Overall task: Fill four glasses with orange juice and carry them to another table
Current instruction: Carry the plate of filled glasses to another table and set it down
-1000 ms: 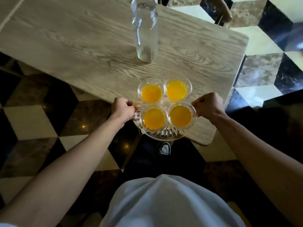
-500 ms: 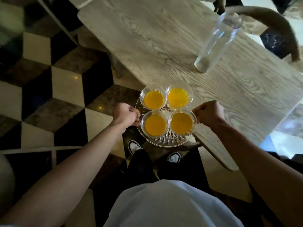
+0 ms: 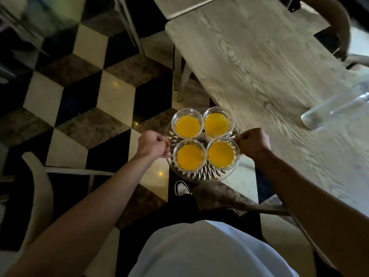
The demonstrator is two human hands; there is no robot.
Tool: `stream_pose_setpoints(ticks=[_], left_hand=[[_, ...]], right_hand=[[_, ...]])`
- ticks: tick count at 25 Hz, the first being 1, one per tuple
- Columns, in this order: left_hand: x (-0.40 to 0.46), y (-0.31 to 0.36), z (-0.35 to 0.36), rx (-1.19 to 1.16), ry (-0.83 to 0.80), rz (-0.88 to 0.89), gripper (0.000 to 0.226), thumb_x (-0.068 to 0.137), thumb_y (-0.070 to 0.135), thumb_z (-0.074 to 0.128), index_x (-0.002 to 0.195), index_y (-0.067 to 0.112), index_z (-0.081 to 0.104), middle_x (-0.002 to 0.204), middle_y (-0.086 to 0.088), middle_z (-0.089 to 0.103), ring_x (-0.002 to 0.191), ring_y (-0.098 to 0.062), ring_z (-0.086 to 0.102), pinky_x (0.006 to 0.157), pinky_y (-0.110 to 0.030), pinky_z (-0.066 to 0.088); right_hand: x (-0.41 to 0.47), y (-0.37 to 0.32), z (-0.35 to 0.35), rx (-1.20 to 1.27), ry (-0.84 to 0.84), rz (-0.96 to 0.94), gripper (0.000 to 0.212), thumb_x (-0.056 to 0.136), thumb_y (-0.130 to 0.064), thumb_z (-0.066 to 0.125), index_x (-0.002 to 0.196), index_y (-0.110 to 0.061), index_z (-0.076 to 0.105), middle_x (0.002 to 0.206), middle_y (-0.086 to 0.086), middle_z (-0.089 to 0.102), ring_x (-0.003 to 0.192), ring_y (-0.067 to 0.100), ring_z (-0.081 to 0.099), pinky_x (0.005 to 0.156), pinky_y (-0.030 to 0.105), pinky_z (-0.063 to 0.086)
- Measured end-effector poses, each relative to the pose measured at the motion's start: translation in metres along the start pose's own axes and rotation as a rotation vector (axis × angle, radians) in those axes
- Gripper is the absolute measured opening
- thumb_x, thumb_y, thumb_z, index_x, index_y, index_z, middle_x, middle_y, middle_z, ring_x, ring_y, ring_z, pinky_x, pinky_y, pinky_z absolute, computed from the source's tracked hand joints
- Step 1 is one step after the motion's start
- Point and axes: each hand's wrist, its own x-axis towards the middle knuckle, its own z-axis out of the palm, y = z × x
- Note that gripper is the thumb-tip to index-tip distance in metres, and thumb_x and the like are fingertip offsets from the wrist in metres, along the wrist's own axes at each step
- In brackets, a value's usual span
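Over a black, white and brown cube-pattern floor (image 3: 111,100): cut-glass tray (image 3: 201,175) with four glasses (image 3: 189,156) of orange juice, held in the air, off the pale wood-grain table (image 3: 259,66) at right. Left hand (image 3: 152,144) and right hand (image 3: 252,142) fisted on the tray's side edges. Clear bottle (image 3: 337,108) on table, blurred. No readable writing.

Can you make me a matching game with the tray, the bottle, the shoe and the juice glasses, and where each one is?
Things:
1. glass tray
2. clear bottle
3. shoe
4. four juice glasses

Places:
A. on the checkered floor
B. standing on the tray
C. held at both sides by the left hand and right hand
D. on the wooden table

Pairs: 1-C, 2-D, 3-A, 4-B
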Motion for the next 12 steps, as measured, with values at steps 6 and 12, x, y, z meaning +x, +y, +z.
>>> stream_pose_setpoints(ticks=[6,12], left_hand=[[0.052,-0.018,-0.068,-0.097,0.043,-0.046,0.007,0.096,-0.007,0.066,0.097,-0.007,0.073,0.091,-0.017,0.077,0.058,-0.013,0.070,0.066,-0.038,0.068],[0.099,-0.022,-0.116,-0.196,0.094,-0.152,0.013,0.096,-0.014,0.060,0.092,-0.011,0.072,0.091,-0.025,0.075,0.064,-0.021,0.074,0.056,-0.034,0.066]], right_hand=[[0.025,-0.085,0.047,-0.014,-0.076,-0.072,0.012,0.084,-0.022,0.077,0.072,-0.020,0.080,0.048,-0.008,0.067,0.043,-0.002,0.061,0.049,0.018,0.047],[0.060,-0.163,0.087,0.017,-0.156,-0.117,0.013,0.082,-0.014,0.077,0.069,-0.014,0.079,0.046,-0.003,0.067,0.037,0.002,0.062,0.034,0.011,0.041]])
